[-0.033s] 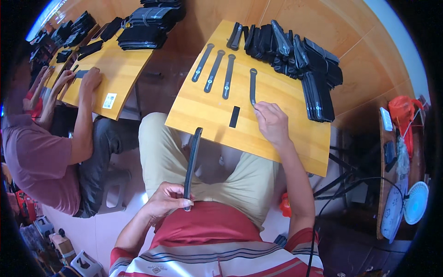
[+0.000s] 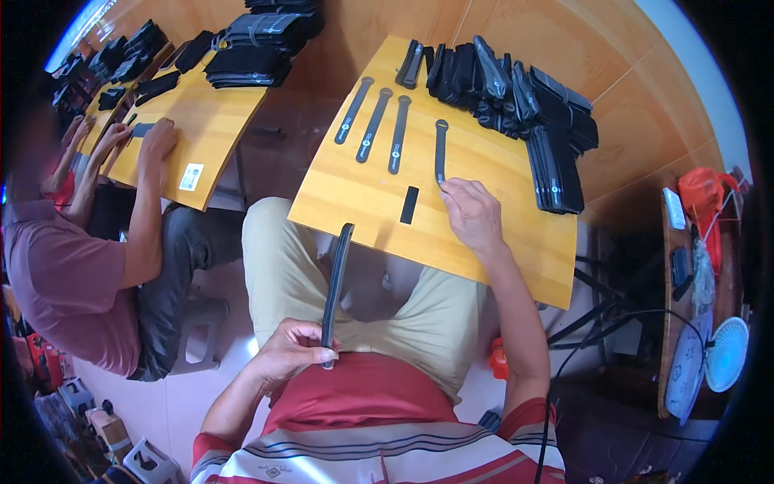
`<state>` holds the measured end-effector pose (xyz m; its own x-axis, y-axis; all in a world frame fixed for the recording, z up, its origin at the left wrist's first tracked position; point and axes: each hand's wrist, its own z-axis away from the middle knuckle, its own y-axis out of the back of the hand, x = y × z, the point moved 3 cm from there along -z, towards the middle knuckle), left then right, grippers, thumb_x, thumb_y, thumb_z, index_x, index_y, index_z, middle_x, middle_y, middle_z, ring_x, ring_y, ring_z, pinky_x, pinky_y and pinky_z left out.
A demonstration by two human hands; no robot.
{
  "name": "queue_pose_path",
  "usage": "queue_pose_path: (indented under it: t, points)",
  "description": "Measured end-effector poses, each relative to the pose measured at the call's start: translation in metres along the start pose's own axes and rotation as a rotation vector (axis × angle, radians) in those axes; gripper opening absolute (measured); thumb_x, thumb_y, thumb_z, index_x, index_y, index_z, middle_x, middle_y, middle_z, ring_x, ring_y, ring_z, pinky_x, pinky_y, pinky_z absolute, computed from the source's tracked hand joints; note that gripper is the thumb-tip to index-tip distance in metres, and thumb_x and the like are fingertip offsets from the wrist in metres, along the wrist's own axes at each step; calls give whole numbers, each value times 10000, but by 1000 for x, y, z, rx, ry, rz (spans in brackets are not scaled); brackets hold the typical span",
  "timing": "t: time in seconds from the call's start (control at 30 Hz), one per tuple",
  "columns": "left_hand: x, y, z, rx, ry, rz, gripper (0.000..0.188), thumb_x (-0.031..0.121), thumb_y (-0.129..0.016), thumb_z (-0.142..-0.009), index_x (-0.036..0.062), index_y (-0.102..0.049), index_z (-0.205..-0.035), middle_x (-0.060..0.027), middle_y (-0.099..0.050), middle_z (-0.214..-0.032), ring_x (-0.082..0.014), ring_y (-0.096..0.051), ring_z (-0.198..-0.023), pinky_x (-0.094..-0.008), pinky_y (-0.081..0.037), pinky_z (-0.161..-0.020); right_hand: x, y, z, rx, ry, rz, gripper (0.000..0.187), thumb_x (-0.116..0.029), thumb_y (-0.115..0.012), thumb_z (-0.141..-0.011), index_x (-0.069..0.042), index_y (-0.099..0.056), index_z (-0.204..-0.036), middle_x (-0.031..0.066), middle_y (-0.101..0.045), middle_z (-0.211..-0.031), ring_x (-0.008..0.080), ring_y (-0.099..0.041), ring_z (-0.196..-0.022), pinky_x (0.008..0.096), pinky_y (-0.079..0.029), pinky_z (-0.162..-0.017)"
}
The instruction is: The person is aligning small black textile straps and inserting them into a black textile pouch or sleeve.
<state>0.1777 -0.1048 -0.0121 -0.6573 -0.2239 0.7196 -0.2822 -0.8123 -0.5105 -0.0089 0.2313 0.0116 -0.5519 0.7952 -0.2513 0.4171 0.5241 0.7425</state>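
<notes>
My left hand (image 2: 300,348) is closed on the lower end of a bundle of dark straps (image 2: 334,290), held upright above my lap, its top near the table's front edge. On the table, my right hand (image 2: 474,211) pinches the near end of a single dark grey strap (image 2: 440,152) with a rounded, slotted far end. To its left three similar straps lie side by side, among them a middle strap (image 2: 375,125). A short black strip (image 2: 409,205) lies between my right hand and the front edge.
Stacked black strap bundles (image 2: 556,169) and a heap of more bundles (image 2: 476,81) fill the far right of the wooden table (image 2: 339,198). A co-worker (image 2: 72,274) sits at another table (image 2: 218,137) on the left. A cable (image 2: 597,323) hangs at right, beside a fan (image 2: 727,355).
</notes>
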Motion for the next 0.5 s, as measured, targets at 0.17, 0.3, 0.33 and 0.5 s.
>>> queue_pose_path:
  t: [0.17,0.3,0.33,0.5]
  points:
    - [-5,1,-3,-14,-17,8,207,41,-781,-872,-46,-721,-1050,-103,-741,-881,-150,-709,-788,-282,-582,-754,3,-15,-7,-163,-48,-23,166,-130,-664,-898,-42,-718,-1027,99,-721,-1105,286,-669,-1014,401,-564,-855]
    - [-7,2,-5,-24,-24,20,210,45,-779,-876,-45,-720,-1057,-103,-742,-883,-148,-710,-791,-281,-583,-758,2,-18,-15,-208,-71,-7,194,-154,-669,-908,-39,-713,-1057,110,-714,-1133,287,-643,-1083,410,-550,-896]
    - [-7,1,-6,-24,-26,19,210,45,-779,-876,-45,-720,-1057,-103,-742,-883,-148,-710,-791,-281,-583,-758,1,-17,-18,-220,-73,8,210,-152,-683,-906,-37,-714,-1080,115,-715,-1144,292,-644,-1098,406,-549,-903]
    - [-5,-2,-9,-5,-20,10,206,48,-769,-887,-47,-719,-1063,-98,-741,-881,-139,-702,-784,-279,-581,-757,6,-18,-20,-247,-85,20,256,-171,-692,-915,-28,-711,-1126,117,-709,-1189,302,-636,-1133,407,-539,-934]
